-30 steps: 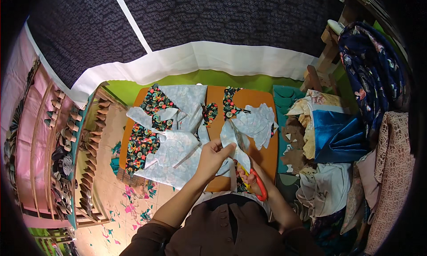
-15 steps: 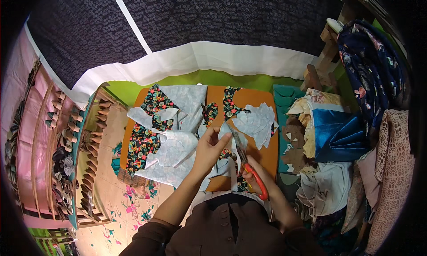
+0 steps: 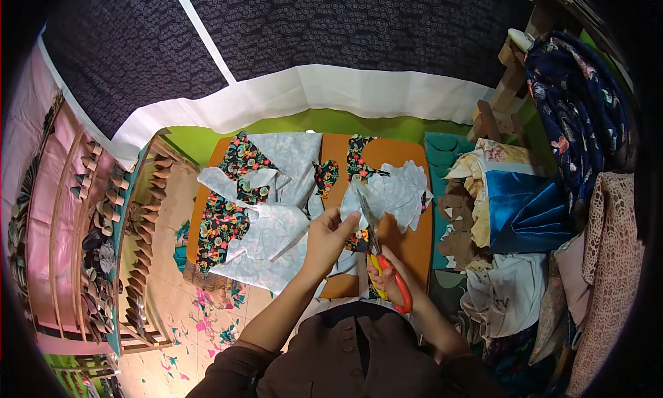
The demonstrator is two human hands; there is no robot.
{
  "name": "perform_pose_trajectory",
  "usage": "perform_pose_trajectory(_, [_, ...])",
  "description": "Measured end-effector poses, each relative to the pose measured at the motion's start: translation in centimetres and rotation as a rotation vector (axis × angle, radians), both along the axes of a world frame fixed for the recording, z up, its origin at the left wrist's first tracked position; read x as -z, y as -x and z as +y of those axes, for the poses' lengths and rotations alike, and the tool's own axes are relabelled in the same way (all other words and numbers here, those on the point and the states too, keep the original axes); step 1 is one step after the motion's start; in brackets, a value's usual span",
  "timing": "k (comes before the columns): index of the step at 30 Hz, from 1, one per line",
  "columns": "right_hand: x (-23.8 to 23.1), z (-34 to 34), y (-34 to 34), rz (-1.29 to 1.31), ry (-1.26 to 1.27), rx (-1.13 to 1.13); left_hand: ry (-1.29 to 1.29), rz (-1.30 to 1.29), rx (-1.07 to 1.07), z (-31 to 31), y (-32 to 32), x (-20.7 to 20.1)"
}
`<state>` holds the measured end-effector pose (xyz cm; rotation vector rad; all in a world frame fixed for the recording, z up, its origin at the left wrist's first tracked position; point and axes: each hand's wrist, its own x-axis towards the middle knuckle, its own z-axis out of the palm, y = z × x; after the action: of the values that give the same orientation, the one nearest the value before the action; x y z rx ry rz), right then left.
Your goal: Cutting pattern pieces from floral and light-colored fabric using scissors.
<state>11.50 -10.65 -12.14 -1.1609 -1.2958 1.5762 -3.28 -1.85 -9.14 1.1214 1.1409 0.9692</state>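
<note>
My left hand pinches a small cut piece of fabric, pale on the side facing me. Gripped in my right hand is a pair of scissors with red and yellow handles; the blades point up and away, against the fabric piece. Beyond the blades lies a heap of pale cut pieces. To the left, a large floral fabric with a black ground is spread with parts of its pale back side turned up. Smaller floral scraps lie at the far middle.
An orange-brown table carries the fabric. At right are stacked textiles, including a shiny blue cloth and a pink lace cloth. Racks of wooden-looking shoe forms stand left. Coloured scraps litter the floor. A dark patterned curtain hangs ahead.
The scissors have turned more upright and their yellow handle now shows apart from the red one. My left hand and the fabric piece have shifted slightly.
</note>
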Motion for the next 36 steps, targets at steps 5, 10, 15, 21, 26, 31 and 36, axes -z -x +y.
perform_pose_trajectory(5, [0.3,0.1,0.5,0.057,-0.059,0.026,0.072,-0.168,0.009,-0.8,-0.6,-0.5])
perform_pose_trajectory(10, [0.2,0.3,0.3,0.083,-0.082,0.031,0.024,-0.127,-0.012,-0.7,-0.3,-0.6])
perform_pose_trajectory(15, [3.0,0.5,-0.6,0.116,0.263,0.036,0.067,-0.110,0.037,-0.7,-0.5,-1.1])
perform_pose_trajectory(21, [-0.7,0.3,0.1,0.194,0.084,0.001,0.068,-0.086,0.022,-0.5,-0.2,-1.2])
perform_pose_trajectory(26, [0.4,0.3,0.3,0.147,-0.076,0.032,0.041,-0.085,0.084,-0.7,-0.3,-1.3])
perform_pose_trajectory(31, [-0.9,0.5,-0.1,0.137,0.028,0.013,0.065,-0.075,0.088,-0.6,0.1,-1.4])
perform_pose_trajectory(36, [-1.7,0.8,-0.1,-0.020,-0.037,0.032,-0.073,-0.075,0.051,0.0,0.5,-1.1])
